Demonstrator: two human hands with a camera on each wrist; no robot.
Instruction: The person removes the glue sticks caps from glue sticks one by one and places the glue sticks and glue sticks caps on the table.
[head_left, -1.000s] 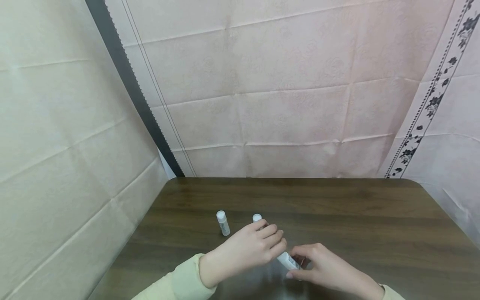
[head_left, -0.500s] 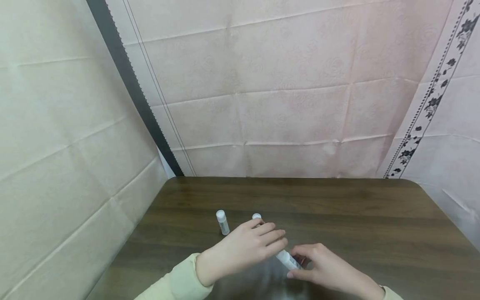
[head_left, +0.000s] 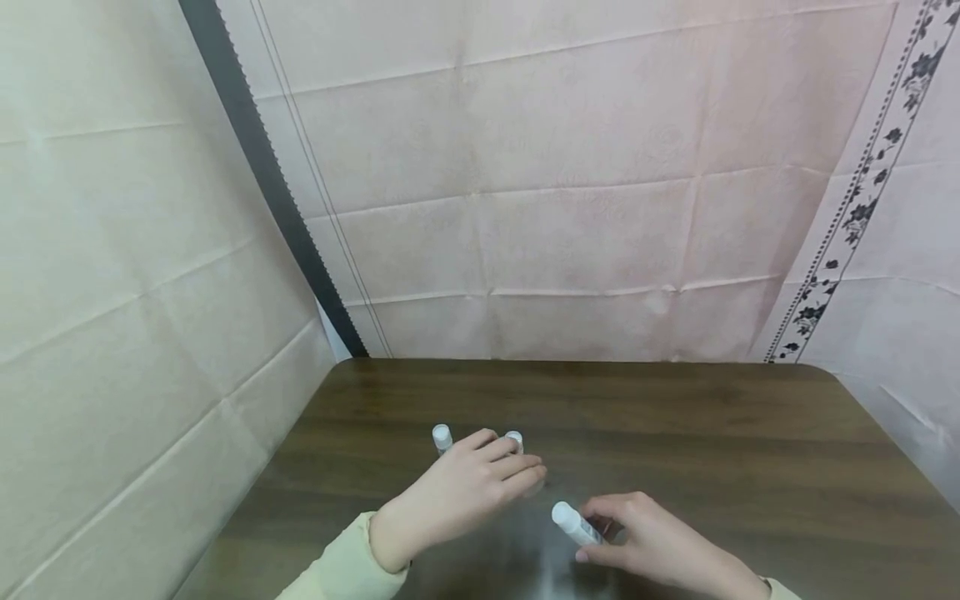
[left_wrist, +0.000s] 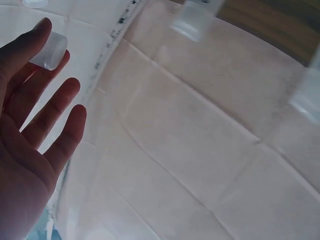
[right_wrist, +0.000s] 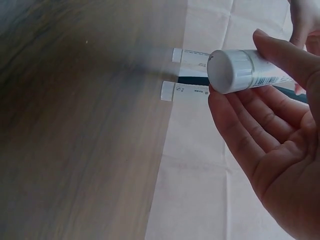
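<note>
My right hand (head_left: 648,537) grips a white glue stick (head_left: 576,523) between thumb and fingers, its white end tilted up and to the left. In the right wrist view the barcode label and round base of this glue stick (right_wrist: 245,70) show. My left hand (head_left: 468,492) pinches a ribbed, whitish cap (left_wrist: 51,51) between thumb and index finger, the other fingers spread. In the head view the left hand is left of the held stick, a gap between them. It partly covers two more white glue sticks, one at the left (head_left: 442,437) and one further right (head_left: 515,439).
The brown wooden table (head_left: 675,417) extends behind and to the right of the hands. A pale cloth (head_left: 585,233) hangs along its far edge, with another cloth (head_left: 150,333) on the left side. Both other sticks stand upright behind the left hand.
My left hand has moved left, away from the glue stick in the right hand, taking the cap with it. That stick's upper end is now uncovered. The right hand has hardly moved.
</note>
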